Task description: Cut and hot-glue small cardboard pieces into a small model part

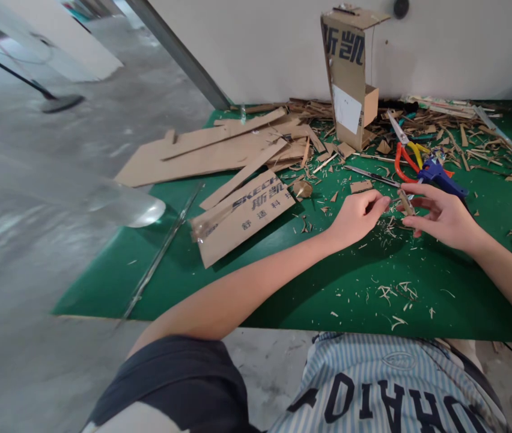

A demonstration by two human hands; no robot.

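My right hand (445, 213) is closed around a small piece of cardboard (405, 203), held upright between thumb and fingers just above the table. Close beside it, my left hand (357, 218) is pinched on a thin stick that runs toward the cardboard piece; whether its tip goes into the piece I cannot tell. A small cardboard block (361, 186) lies just beyond my left hand. Behind the hands are a utility knife (375, 175), orange-handled scissors (402, 162) and a blue glue gun (440, 177). Pale shavings (393, 291) are scattered below both hands.
A tall cardboard stand (348, 78) rises at the back by the wall. Cardboard sheets (148, 159) and a printed cardboard piece (247, 222) lie to the left, near a clear strip (161, 255). Scraps (467, 141) litter the rear of the green table (283, 288).
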